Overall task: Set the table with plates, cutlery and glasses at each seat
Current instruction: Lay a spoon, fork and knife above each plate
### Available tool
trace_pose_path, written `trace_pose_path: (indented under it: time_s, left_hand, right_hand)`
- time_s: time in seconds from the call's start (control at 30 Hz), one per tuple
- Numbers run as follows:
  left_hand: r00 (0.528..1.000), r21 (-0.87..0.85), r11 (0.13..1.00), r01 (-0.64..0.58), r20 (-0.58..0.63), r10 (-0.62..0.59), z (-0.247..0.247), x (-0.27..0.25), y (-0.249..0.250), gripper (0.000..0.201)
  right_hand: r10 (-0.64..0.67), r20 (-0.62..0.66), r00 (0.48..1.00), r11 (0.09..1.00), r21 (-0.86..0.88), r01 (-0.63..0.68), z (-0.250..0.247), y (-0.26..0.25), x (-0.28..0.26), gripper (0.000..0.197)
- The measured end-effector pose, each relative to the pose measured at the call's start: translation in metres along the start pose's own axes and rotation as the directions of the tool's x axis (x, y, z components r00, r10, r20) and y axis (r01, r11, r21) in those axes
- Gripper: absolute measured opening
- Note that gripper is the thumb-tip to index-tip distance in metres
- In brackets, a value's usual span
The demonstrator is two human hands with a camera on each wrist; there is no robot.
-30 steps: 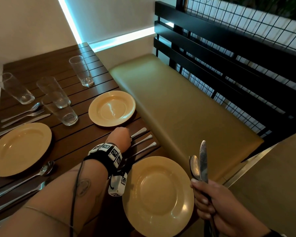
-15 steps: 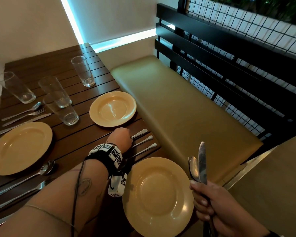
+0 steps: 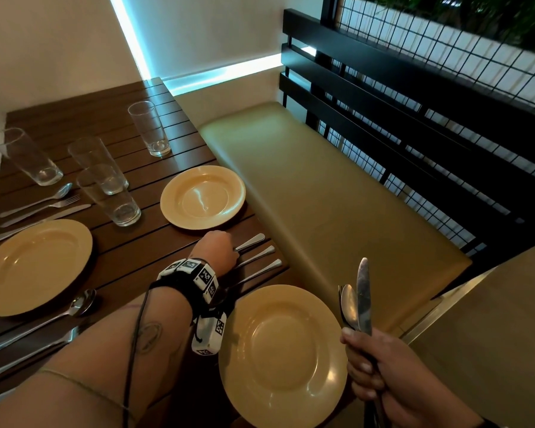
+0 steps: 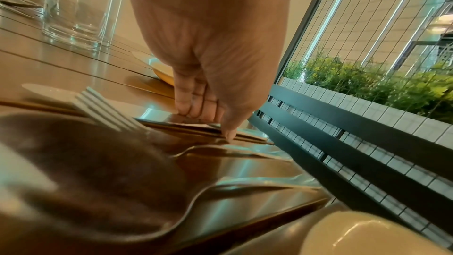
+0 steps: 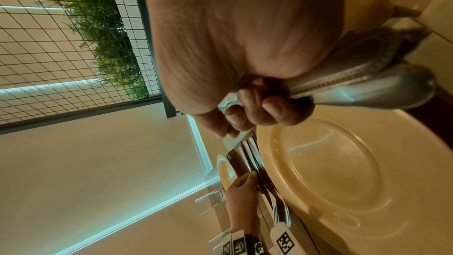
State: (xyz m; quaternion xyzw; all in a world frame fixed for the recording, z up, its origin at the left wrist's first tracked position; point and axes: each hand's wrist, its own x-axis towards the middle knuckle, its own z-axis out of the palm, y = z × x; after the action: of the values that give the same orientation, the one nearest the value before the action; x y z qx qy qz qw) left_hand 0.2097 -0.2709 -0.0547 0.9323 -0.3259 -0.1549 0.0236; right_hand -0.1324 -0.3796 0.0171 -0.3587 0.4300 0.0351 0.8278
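My left hand [image 3: 218, 248] rests low on the wooden table [image 3: 136, 248], between two yellow plates [image 3: 203, 196] [image 3: 283, 353] on the bench side. Three pieces of cutlery lie there side by side, handles [image 3: 263, 253] pointing at the bench. In the left wrist view my left hand [image 4: 210, 121] pinches the farthest piece, a knife [image 4: 166, 118], between fingertips and thumb; a fork [image 4: 105, 108] and spoon [image 4: 98, 181] lie nearer. My right hand [image 3: 368, 369] grips a knife [image 3: 363, 295] and spoon [image 3: 349, 307] upright, right of the near plate.
A third plate [image 3: 34, 267] lies at the left with cutlery on both sides. Several empty glasses [image 3: 112, 199] stand mid-table, one [image 3: 150, 128] at the far end. A padded bench [image 3: 322, 196] and black railing [image 3: 414, 118] run along the right.
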Motion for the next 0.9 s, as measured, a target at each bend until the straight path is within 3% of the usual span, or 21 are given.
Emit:
trace_pose_path:
  time_s: [0.13,0.23,0.4,0.6,0.73,0.83,0.9]
  left_hand:
    - [0.998,-0.079,0.995,-0.066,-0.027,0.064,-0.031,-0.019,0.021,0.045]
    - [0.981,-0.233,0.956,-0.177,-0.120,0.152,-0.064,-0.058,0.051,0.035]
    - [0.968,-0.485,0.852,-0.197,0.041,0.247,-0.079,-0.153,0.112,0.035]
    - [0.991,-0.562,0.822,-0.092,0.031,0.132,-0.050,-0.212,0.136,0.026]
    - [0.998,-0.770,0.638,-0.021,0.027,0.064,-0.056,-0.232,0.119,0.011]
    - [0.996,-0.866,0.499,0.001,-0.044,-0.077,-0.070,-0.241,0.098,0.009]
    - [0.983,-0.888,0.460,0.013,-0.074,-0.171,-0.077,-0.245,0.083,0.006]
  right_hand:
    - [-0.039,0.006,0.999,0.999,0.030,0.039,0.004,-0.001,-0.005,0.024]
    - [-0.048,0.031,0.998,0.999,-0.007,0.048,0.007,-0.004,-0.010,0.024]
    - [-0.045,0.065,0.997,0.992,-0.111,0.052,0.015,-0.005,-0.022,0.027]
    - [0.002,0.153,0.988,0.950,-0.310,0.046,0.024,-0.004,-0.041,0.020]
    - [0.054,0.204,0.977,0.889,-0.456,0.046,0.024,-0.006,-0.051,0.026]
    - [0.014,0.244,0.970,0.853,-0.509,0.115,0.027,-0.006,-0.057,0.024]
    - [-0.015,0.250,0.968,0.834,-0.531,0.150,0.033,-0.005,-0.057,0.023]
